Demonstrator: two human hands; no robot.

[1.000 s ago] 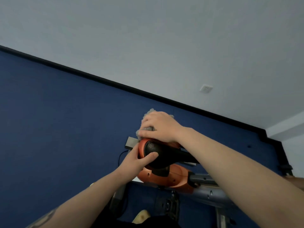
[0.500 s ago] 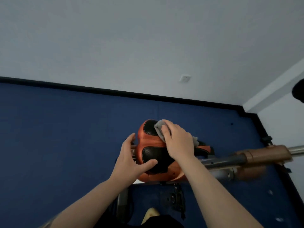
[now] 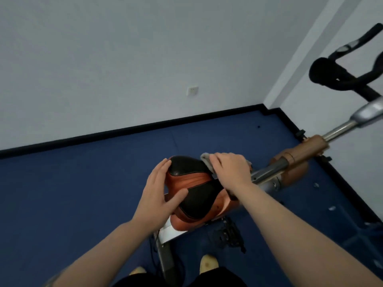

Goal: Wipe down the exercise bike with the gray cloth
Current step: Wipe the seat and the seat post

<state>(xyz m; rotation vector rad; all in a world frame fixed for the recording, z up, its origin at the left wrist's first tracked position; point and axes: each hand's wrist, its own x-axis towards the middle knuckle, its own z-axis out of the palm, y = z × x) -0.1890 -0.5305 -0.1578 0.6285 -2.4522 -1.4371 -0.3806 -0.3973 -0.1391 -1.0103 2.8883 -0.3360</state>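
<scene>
One gray cloth (image 3: 207,163), soft, light and easily bunched, lies on the bike's one saddle (image 3: 194,189), at its 2 o'clock edge. The right hand (image 3: 230,170) presses it down, fingers curled over it; best held bunched under the palm. The left hand (image 3: 159,191) rests open at the saddle's 9 o'clock, steadying it. One handlebar (image 3: 339,77) stands at 2 o'clock.

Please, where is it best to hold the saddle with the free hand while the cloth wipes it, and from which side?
Probably the saddle by its wide rear edge, from the left side, where the left hand now rests with straight fingers. That broad end gives the palm room, and it lies apart from the right hand with the gray cloth.
</scene>
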